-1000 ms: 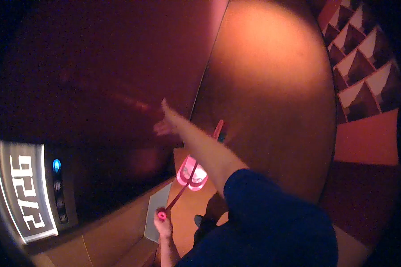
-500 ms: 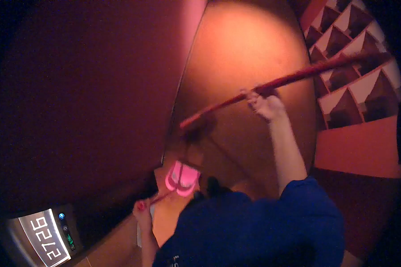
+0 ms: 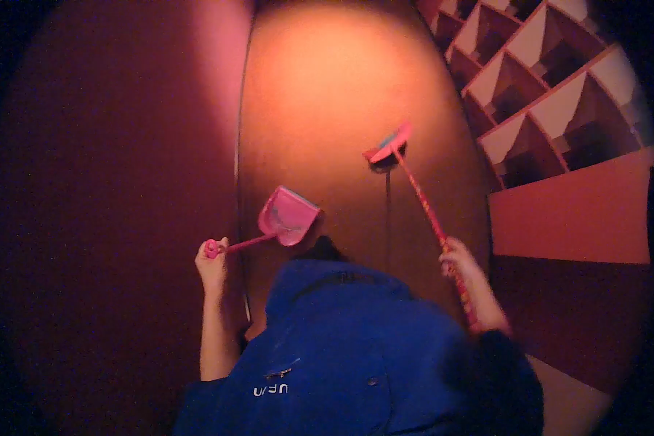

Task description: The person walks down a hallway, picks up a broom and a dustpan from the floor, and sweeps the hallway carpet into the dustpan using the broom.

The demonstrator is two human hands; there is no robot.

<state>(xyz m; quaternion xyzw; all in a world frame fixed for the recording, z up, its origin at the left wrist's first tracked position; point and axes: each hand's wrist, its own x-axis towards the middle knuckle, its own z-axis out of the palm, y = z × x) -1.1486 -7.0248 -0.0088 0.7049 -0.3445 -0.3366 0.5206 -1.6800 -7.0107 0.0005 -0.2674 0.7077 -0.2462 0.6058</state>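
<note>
Left hand: the left hand (image 3: 212,263) is closed around the end of the dustpan's handle, at the left.
Dustpan: the pink dustpan (image 3: 291,216) is right of that hand, its tray over the floor (image 3: 327,80); contact with the floor cannot be told.
Right hand: the right hand (image 3: 459,263), slightly blurred, has its fingers wrapped around the broom's handle.
Broom: the broom (image 3: 423,196) slants from the near right to its head, farther off over the floor and well apart from the dustpan; bristle contact cannot be confirmed.
Left side: a maroon surface (image 3: 116,182) borders the floor.
Right side: a shelf (image 3: 541,73) with slanted compartments stands above a red panel (image 3: 567,211).
Clothing: blue top (image 3: 341,341), white lettering.
</note>
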